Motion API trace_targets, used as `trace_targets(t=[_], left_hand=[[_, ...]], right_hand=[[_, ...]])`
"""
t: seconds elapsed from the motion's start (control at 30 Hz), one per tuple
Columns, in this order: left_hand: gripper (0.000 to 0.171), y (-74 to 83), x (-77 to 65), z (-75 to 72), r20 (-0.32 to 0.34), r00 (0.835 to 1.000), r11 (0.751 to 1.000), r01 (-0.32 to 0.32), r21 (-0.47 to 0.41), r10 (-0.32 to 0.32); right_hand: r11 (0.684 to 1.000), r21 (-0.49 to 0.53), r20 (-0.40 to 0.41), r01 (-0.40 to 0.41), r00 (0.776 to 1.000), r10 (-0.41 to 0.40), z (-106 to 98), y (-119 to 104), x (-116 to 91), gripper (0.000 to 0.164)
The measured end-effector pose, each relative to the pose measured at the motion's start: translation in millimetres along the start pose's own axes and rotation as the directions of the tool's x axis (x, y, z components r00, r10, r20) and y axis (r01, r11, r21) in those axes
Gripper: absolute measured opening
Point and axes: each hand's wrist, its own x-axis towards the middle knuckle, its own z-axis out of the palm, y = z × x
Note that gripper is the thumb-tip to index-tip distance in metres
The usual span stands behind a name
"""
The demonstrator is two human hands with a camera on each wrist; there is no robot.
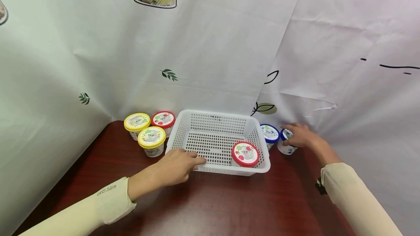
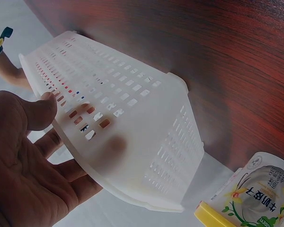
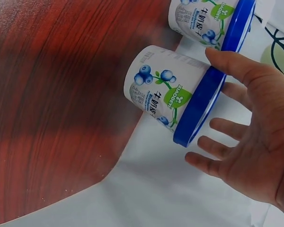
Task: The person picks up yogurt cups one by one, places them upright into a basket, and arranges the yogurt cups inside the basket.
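Note:
A white plastic basket (image 1: 214, 150) stands on the table. My left hand (image 1: 179, 166) holds its near rim at the left, thumb on the outer wall (image 2: 128, 123) and fingers over the inner side. Inside the basket, at its right end, sits a tub with a red lid (image 1: 245, 154). To the right, my right hand (image 1: 299, 136) is over a blueberry tub (image 1: 287, 148) with a blue lid. In the right wrist view the fingers of that hand (image 3: 255, 127) are spread around the lid (image 3: 199, 106), not closed on it. A second blue-lidded tub (image 1: 270, 134) stands beside it.
Left of the basket are two yellow-lidded tubs (image 1: 152, 137) and a red-lidded tub (image 1: 163, 119). The dark red wooden table (image 1: 210, 203) meets printed white cloth (image 1: 203, 54) behind and at both sides.

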Motion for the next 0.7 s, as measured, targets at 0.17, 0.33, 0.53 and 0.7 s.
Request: trace_targets(t=[0.17, 0.33, 0.53, 0.7], left_hand=[[0.027, -0.3, 0.1, 1.0, 0.005, 1.000, 1.000, 0.004, 0.002, -0.004], [0.026, -0.1, -0.3, 0.7, 0.009, 1.000, 1.000, 0.005, 0.000, -0.005], [0.026, 0.2, -0.4, -0.3, 0.013, 1.000, 1.000, 0.006, -0.004, -0.006], [0.026, 0.3, -0.3, -0.8, 0.007, 1.000, 1.000, 0.004, -0.007, -0.004]], right_hand=[[0.999, 0.050, -0.011, -0.001, 1.000, 0.002, 21.7, 33.5, 19.1, 0.090], [0.998, 0.069, -0.015, -0.011, 1.000, 0.012, 38.8, 60.9, 35.8, 0.097], [0.999, 0.050, -0.037, 0.022, 0.999, -0.020, 44.2, 78.7, 46.8, 0.101], [0.997, 0.059, -0.055, 0.059, 0.997, -0.056, 43.0, 83.9, 49.4, 0.100]])
